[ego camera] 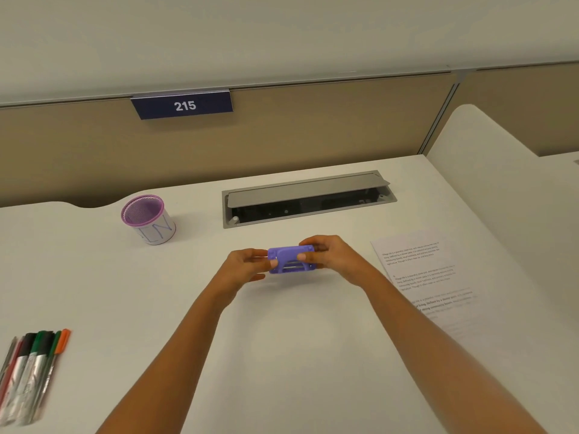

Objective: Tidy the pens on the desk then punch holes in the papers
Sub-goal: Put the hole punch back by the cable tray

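Note:
A small purple hole punch [290,259] is held just above the middle of the white desk [297,355]. My left hand [242,266] grips its left end and my right hand [332,253] grips its right end. Several pens and markers [29,368] lie side by side at the desk's near left edge. A purple mesh pen cup [147,218] with a white paper label stands empty at the back left. Printed white papers [423,277] lie flat to the right, partly under my right forearm.
A grey cable hatch [308,197] with its lid ajar is set into the desk behind my hands. A tan partition carries a dark sign reading 215 [183,104]. A white curved divider [501,189] rises at the right.

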Tool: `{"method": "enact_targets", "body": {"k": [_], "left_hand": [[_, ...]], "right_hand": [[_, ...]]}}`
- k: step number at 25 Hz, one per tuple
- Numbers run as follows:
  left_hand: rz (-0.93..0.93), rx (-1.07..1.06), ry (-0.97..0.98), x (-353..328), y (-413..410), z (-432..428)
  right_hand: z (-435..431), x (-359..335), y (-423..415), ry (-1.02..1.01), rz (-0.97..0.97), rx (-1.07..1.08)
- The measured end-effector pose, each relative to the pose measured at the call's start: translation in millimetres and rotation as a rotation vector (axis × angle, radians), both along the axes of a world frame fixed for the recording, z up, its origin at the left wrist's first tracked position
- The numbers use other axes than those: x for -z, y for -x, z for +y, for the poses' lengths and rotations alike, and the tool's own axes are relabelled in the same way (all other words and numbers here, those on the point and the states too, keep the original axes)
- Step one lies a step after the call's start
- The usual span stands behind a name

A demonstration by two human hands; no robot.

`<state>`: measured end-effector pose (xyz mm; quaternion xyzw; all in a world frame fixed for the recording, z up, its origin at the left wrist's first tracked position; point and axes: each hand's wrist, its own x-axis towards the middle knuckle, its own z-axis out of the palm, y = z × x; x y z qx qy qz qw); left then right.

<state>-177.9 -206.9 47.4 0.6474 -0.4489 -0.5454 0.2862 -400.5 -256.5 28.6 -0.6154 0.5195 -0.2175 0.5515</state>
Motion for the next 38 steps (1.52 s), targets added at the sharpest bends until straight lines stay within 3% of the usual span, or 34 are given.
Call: {"method": "enact_targets", "body": {"k": [8, 13, 24, 33, 38], "left_hand": [[-0.006, -0.268, -0.121, 10, 20, -63], [-0.084, -0.345, -0.152, 33, 25, -95], [-0.366, -0.296, -0.056, 52, 34, -112], [-0.357, -0.272, -0.006, 55, 38, -105], [-0.399, -0.272, 0.138, 55, 34, -60]], "right_hand": [[-67, 9, -13, -0.096, 0.158, 0.141], [-94, 19, -24, -0.030, 0.316, 0.165], [-106, 33, -32, 0.111, 0.420, 0.200], [-100, 30, -28, 0.159, 0.455, 0.241], [-72, 27, -3, 0.223, 0.470, 0.420]]}}
